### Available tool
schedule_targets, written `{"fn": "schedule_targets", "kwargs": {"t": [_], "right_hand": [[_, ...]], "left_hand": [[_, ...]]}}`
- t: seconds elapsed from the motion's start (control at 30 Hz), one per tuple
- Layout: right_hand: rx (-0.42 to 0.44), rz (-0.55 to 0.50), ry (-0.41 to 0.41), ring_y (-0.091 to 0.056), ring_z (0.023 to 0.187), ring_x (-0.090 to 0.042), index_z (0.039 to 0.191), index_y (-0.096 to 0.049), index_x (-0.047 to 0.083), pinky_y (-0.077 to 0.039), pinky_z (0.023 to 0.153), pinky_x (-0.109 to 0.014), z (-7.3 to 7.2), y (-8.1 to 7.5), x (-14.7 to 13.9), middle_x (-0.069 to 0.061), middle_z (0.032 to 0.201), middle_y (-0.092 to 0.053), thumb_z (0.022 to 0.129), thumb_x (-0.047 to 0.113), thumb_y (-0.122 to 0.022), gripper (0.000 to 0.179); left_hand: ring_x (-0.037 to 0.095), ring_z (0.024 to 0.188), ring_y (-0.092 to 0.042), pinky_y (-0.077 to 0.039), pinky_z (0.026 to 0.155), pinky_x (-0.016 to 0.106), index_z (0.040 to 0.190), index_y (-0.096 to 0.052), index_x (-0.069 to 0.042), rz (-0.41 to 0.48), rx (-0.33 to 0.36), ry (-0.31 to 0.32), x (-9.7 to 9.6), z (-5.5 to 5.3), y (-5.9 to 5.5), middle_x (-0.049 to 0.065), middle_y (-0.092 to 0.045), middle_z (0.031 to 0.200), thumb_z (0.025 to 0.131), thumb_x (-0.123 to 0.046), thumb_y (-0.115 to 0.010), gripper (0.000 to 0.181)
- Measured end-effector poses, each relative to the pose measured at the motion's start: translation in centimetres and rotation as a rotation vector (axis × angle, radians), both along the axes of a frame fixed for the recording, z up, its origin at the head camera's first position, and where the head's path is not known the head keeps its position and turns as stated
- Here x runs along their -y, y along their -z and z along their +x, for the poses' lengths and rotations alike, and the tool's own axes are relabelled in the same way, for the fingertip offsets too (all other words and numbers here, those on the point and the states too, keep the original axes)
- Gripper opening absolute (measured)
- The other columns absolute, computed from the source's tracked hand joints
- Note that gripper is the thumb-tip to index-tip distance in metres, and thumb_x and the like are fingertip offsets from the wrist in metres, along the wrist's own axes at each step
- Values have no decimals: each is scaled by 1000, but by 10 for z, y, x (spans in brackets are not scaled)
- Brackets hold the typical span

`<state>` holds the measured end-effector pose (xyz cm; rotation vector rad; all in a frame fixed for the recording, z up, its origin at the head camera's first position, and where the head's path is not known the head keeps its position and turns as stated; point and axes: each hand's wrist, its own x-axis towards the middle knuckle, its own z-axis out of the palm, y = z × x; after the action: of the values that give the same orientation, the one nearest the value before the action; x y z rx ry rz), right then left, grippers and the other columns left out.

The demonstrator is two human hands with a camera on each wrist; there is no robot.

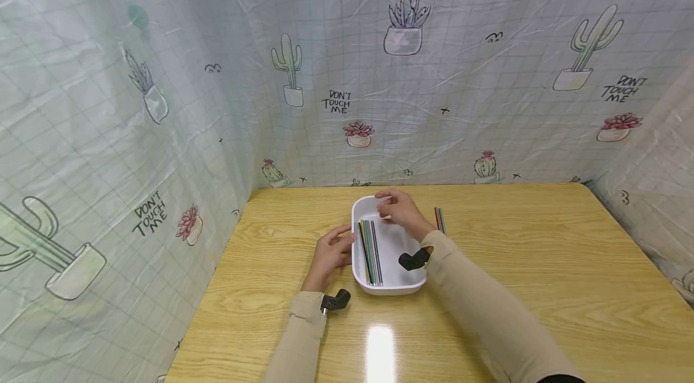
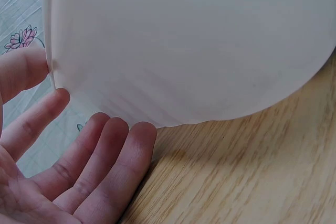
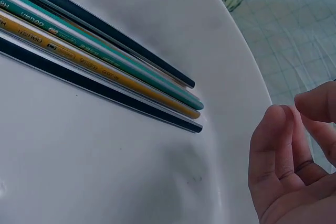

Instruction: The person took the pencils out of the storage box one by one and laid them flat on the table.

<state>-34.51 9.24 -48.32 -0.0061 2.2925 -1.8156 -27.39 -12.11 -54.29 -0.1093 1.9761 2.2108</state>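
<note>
A white plastic tray [image 1: 389,290] with rounded corners stands on the table. Several pencils [image 1: 371,253], black, green and yellow among them, lie side by side along its left inner wall. At that wall, my left hand [image 1: 329,253] holds the tray: one fingertip shows over the rim, and the other fingers [image 2: 142,140] lie along the outside. My right hand [image 1: 400,209] hovers at the tray's far right corner. Its fingers [image 3: 262,150] are loosely curled and overlap the rim in the right wrist view, with nothing seen between them.
To the right of the tray, red and green pencils [image 1: 440,220] lie on the wooden table [image 1: 515,238], partly hidden by the right forearm. A patterned curtain [image 1: 325,142] hangs along the table's back edge and its sides.
</note>
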Motion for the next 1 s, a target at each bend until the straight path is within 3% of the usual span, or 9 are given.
{"fn": "schedule_targets", "kwargs": {"t": [0.43,0.6,1.0], "right_hand": [[80,99,16,-64,91,-21,133,-63,14,-64,79,-33,-1,10,9,-12,112,-63,96,6,-63,38],[90,125,3,-63,87,-20,135,-62,11,-62,74,-29,-1,15,9,-12,108,-62,96,5,-64,39],[67,141,-63,-60,75,-15,136,-61,5,-56,66,-24,-2,27,6,-8,90,-64,91,0,-62,46]], "left_hand": [[16,90,-72,-66,74,33,139,-64,-12,-13,2,10,0,1,-2,14,-69,115,98,-26,-71,44],[14,87,-72,-66,72,32,139,-64,-11,-19,-4,9,0,1,-1,11,-70,111,99,-24,-70,42],[15,88,-72,-66,74,33,140,-62,-11,-4,2,11,0,0,-1,18,-69,116,98,-23,-71,44]]}}
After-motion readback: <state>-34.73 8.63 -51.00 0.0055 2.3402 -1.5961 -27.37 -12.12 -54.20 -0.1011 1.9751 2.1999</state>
